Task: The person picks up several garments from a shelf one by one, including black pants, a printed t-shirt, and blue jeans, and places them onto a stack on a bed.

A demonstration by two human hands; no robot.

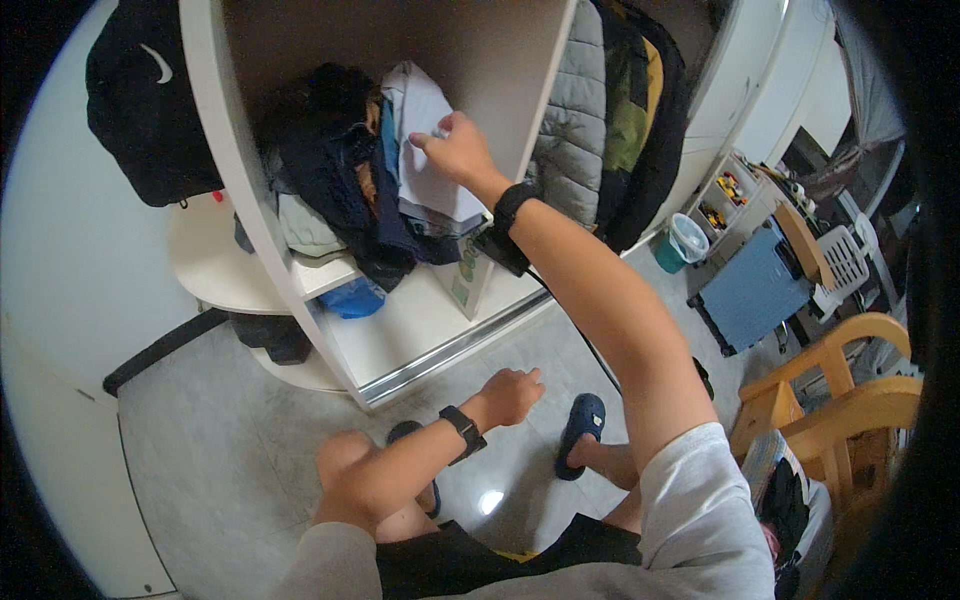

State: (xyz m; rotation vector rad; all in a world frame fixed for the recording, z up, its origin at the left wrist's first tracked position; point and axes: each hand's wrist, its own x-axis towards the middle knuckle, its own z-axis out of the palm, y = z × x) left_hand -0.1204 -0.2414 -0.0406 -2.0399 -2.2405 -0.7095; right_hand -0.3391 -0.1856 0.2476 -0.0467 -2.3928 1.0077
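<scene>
My right hand [458, 148] reaches into a white open cabinet, over a folded white garment [422, 112] at the right of a clothes pile. Its thumb and fingers are apart, at the cloth's right side; whether they press on it I cannot tell. Dark clothes [335, 150] lie heaped beside it, with blue and brown fabric between. My left hand [510, 396] hangs above the floor in front of the cabinet, apart from everything, its fingers loosely curled in with nothing visible in them. Both wrists wear black bands, and a dark cable runs down from beside the right one.
Jackets [575, 120] hang in the compartment to the right. Under the shelf sits a blue bag [353, 298]. A black bag [150, 110] hangs at the left panel. Farther right are a teal bin [672, 254], a blue suitcase [752, 290] and a wooden chair [835, 375].
</scene>
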